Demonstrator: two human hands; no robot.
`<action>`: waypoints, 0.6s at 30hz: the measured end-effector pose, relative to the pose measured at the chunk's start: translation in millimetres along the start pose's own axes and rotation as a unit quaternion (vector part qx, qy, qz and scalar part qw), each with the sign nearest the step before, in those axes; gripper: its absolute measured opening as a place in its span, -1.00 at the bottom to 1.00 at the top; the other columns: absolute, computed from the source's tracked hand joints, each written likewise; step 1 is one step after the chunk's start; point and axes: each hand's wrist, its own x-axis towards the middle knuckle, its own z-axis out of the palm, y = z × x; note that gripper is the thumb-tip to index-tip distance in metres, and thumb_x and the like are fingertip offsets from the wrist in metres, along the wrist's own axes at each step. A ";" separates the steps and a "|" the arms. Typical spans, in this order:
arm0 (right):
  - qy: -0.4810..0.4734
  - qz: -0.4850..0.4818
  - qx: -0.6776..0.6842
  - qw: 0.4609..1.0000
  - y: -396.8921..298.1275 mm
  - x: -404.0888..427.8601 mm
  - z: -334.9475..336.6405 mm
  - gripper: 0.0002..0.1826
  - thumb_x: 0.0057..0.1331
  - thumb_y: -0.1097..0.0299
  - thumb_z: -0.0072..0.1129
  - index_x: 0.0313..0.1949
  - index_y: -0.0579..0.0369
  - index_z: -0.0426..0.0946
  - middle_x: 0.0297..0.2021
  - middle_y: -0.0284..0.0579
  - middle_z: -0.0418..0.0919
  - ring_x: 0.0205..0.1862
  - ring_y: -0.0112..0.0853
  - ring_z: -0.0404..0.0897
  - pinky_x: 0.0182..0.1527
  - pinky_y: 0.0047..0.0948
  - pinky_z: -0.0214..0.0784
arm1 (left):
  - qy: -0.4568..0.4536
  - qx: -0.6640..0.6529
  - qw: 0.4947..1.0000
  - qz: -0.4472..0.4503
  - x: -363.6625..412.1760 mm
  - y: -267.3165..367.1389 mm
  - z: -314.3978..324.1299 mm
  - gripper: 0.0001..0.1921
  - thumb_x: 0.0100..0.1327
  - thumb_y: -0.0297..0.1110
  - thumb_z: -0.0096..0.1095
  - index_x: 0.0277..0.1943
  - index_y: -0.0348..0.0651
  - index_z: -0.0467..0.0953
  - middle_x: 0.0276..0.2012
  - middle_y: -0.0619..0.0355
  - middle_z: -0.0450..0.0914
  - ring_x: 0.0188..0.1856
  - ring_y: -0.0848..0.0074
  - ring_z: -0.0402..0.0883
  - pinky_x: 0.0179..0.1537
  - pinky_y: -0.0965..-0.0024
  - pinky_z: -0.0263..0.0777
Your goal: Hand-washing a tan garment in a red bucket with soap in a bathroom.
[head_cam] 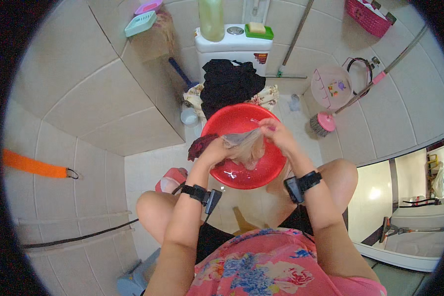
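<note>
A red plastic basin (pixel 244 181) stands in front of me. Over it, my left hand (pixel 216 151) and my right hand (pixel 277 135) hold a thin beige cloth (pixel 246 150) between them. The cloth's top edge is stretched from one hand to the other, and its lower part hangs down into the basin. A dark red cloth (pixel 201 146) lies over the basin's left rim, beside my left hand. Behind the basin, a heap of black clothes (pixel 229 81) rests on a flowered cloth (pixel 268 96) in front of the toilet cistern.
The white toilet cistern (pixel 231 46) bears a bottle of yellowish liquid (pixel 211 20) and a green soap dish (pixel 259 32) with soap. A pink-headed brush (pixel 325 122) leans at the right wall. A small clear cup (pixel 189 117) and a pink-and-white item (pixel 171 180) are on the floor at left.
</note>
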 end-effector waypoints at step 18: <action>0.060 -0.220 -0.191 0.955 -7.7 -29.4 106.5 -0.78 0.24 0.25 -0.02 -0.24 0.11 0.47 -0.27 -0.01 0.53 -0.17 -0.07 0.48 -0.09 -0.16 0.28 | -0.019 -0.619 0.781 0.084 34.3 -82.3 18.2 -0.47 0.28 0.09 -0.31 0.04 -0.17 0.37 0.04 -0.06 0.43 0.09 0.12 0.40 0.15 0.05 0.25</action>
